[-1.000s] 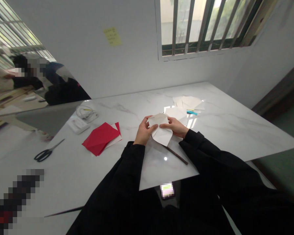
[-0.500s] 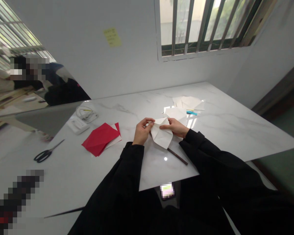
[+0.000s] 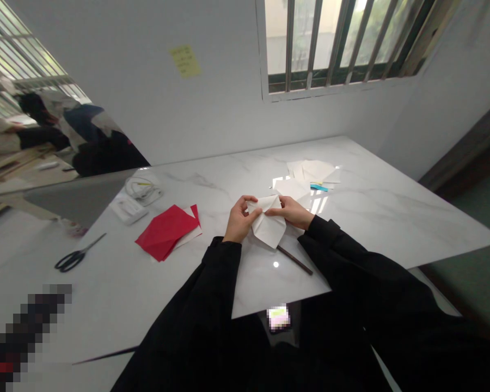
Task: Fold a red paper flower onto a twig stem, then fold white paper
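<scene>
Between both hands is a sheet of white paper (image 3: 269,231) with crease lines, one corner pointing down toward me. My left hand (image 3: 240,218) pinches its left upper part, the thumb lying on the paper near the middle. From the other side, my right hand (image 3: 294,211) grips the right upper edge, its thumb reaching to almost meet the left one. Just below the paper, a thin dark brown stick (image 3: 296,260) lies on the marble-patterned table (image 3: 212,272), its upper end hidden under the sheet.
Red paper sheets (image 3: 167,231) lie to the left, with black-handled scissors (image 3: 75,259) farther left. Behind them sit a white box (image 3: 128,211) and a coiled cable (image 3: 141,188). White papers (image 3: 310,170) and a blue strip (image 3: 319,188) rest at the back. A person (image 3: 85,125) appears far left.
My left thumb has slid right along the paper toward the middle, closer to the right thumb. The sheet has shifted very slightly left, and things on the table lie as before.
</scene>
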Tool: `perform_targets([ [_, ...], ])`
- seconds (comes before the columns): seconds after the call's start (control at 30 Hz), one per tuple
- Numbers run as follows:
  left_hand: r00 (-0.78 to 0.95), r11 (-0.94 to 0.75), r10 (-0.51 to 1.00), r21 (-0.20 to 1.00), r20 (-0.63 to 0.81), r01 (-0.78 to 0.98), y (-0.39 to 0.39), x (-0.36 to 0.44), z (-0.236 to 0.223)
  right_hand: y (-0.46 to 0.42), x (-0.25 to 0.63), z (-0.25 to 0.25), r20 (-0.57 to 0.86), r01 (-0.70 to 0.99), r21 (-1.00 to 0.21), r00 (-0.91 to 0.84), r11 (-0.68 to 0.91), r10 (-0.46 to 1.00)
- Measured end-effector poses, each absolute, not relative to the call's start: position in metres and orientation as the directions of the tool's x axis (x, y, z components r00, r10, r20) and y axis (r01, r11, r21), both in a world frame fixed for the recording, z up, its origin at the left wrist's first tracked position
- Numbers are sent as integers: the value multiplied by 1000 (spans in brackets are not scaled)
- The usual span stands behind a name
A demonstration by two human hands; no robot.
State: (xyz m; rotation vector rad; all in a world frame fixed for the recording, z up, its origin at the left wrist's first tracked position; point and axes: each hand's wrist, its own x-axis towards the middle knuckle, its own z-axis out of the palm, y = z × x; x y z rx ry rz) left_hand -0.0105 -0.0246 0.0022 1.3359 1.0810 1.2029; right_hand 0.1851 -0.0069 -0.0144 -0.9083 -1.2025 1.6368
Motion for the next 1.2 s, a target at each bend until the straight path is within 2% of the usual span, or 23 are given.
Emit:
perform_targets([
  [0.6,124,-106,986,994,108,-29,-22,-12,-1,-9,187,-13,-18,-261,-956,-412,-137,911],
  [0.77,152,-56,985,990,76,-128,-23,-11,2,-3,186,-18,-7,-313,-943,-323,-113,946],
  [0.93,217,-14,975,982,55,-186,-25,-12,6,7,190,-20,-52,-440,-895,-72,-79,996],
  [1.07,301,-82,947,991,112,-108,-23,-15,1,8,193,-18,-91,-489,-868,-11,-85,996],
  [1.2,297,-291,921,951,251,99,-22,-16,-3,5,191,-15,-124,-503,-856,-25,-119,992],
])
